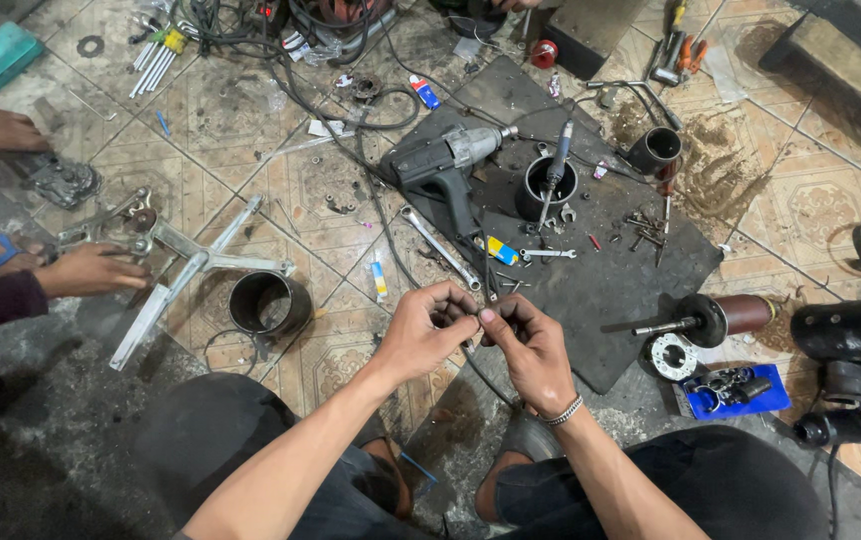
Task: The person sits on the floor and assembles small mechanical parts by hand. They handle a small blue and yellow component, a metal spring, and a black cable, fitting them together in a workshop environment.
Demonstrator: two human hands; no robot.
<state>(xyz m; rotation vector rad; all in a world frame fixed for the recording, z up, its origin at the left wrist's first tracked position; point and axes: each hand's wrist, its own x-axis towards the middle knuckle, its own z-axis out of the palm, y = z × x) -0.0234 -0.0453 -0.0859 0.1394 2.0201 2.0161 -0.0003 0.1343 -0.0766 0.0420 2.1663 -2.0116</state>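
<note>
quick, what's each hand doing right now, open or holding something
Left hand: closed, pinching a small dark part.
Right hand: closed, fingertips on the same part.

The floor (241, 130) is made of old patterned tiles, dirty and stained. A dark mat (591, 270) lies on it, with a grey power drill (441, 165), a wrench (438, 245) and small screws on top. A black metal ring (269, 303) and a blue tray (736, 392) sit on the tiles.
</note>
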